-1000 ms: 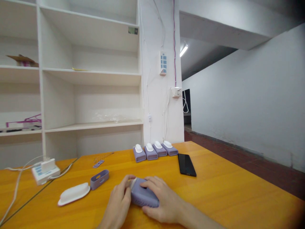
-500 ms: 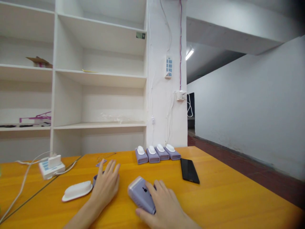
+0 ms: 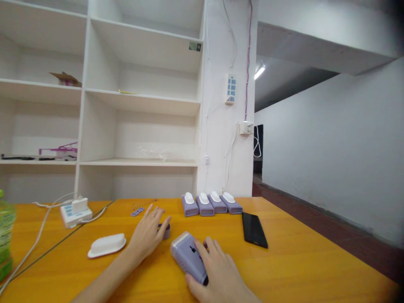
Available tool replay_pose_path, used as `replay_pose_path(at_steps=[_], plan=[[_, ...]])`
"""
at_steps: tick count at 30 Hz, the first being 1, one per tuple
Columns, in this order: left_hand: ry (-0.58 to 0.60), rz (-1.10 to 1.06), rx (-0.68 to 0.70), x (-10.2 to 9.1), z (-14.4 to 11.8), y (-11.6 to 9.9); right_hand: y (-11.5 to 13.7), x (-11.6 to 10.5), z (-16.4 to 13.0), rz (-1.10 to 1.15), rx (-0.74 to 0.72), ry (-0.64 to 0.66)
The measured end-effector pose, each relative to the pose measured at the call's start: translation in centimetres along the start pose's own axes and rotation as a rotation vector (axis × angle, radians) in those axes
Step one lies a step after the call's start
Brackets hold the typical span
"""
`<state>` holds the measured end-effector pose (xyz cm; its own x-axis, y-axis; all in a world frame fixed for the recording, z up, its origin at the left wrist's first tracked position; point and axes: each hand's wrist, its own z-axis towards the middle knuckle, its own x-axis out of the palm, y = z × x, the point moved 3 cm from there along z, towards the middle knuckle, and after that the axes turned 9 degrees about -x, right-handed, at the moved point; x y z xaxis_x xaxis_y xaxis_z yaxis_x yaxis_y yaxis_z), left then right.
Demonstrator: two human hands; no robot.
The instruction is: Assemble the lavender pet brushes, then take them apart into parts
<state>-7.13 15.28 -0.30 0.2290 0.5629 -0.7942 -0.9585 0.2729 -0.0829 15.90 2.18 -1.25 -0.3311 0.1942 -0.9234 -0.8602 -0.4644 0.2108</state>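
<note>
My right hand (image 3: 221, 267) is wrapped around a purple handheld device (image 3: 189, 256) with a pale band at its far end and small black marks. It rests low over the front middle of the table. My left hand (image 3: 152, 229) is palm down, its fingers stretched out. By its thumb is a small dark purple ring-like piece (image 3: 166, 232), partly hidden by the thumb; whether the hand grips it I cannot make out. Left of that forearm lies a white oval shell with a flat rim (image 3: 107, 245). A flat purple piece with holes (image 3: 137, 211) lies beyond my left hand.
Several purple casings (image 3: 205, 209) topped with white oval pieces stand in a row at the back. A black phone (image 3: 254, 229) lies to the right. At left are a power strip (image 3: 75, 215) with cables and a green bottle (image 3: 5, 237). White shelves (image 3: 142, 162) rise behind.
The view has swung slightly left. My left hand has moved right, and the small purple piece now shows at its thumb side instead of left of the hand. My right hand keeps the device.
</note>
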Motion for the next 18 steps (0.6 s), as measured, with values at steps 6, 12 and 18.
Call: replay_pose_path(at_steps=[6,12,18], plan=[[0.071,0.067,-0.405,1.1,6.1,6.3,0.0,0.2,-0.3,-0.077,0.096,-0.127],[0.141,0.166,-0.597,5.4,7.7,9.7,-0.8,0.5,0.1,-0.071,0.094,-0.157],[0.181,0.132,-0.491,8.4,9.3,11.0,-1.5,0.6,0.3,-0.060,0.079,-0.138]])
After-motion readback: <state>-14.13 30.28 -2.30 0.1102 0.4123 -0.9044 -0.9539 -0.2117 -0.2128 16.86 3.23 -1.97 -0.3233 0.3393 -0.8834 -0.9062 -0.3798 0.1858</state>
